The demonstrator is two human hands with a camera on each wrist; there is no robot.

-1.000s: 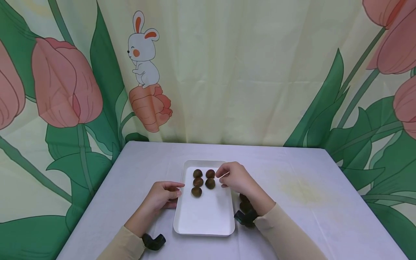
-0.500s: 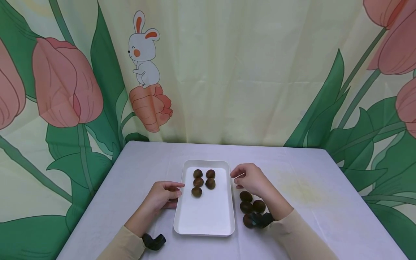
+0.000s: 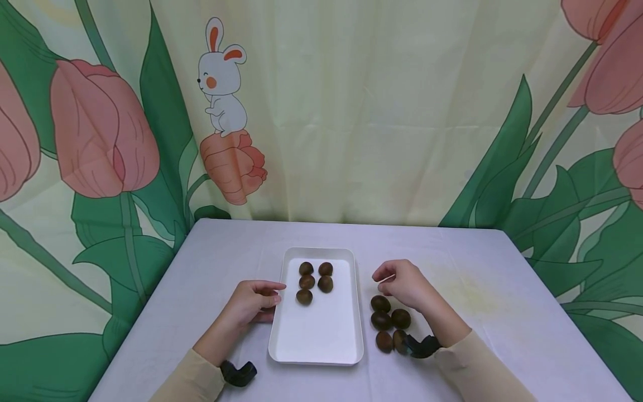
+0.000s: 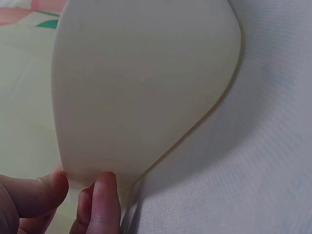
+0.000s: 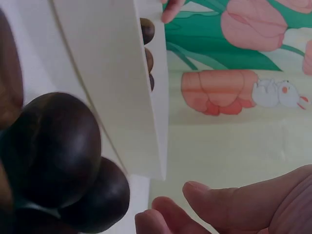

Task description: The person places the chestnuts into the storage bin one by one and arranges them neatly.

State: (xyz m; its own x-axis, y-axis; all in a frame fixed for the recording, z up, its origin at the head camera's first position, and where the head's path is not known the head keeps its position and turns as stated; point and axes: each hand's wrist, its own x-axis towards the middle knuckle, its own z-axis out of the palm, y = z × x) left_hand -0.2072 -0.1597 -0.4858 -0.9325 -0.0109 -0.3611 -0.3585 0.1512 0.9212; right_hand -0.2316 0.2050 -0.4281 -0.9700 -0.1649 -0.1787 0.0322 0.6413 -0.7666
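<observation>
Smooth white rectangular tray (image 3: 316,340): five round glossy brown nuts (image 3: 307,282) in its far half, columns of three and two. At least five loose nuts (image 3: 381,320) right of tray. Left hand (image 3: 253,301): extended fingers touching tray's left wall. Right hand (image 3: 406,283): empty, fingers loosely bent, right of tray near loose nuts. Best bet: pinch one lightly, release low beside shorter column; they'd likely roll.
</observation>
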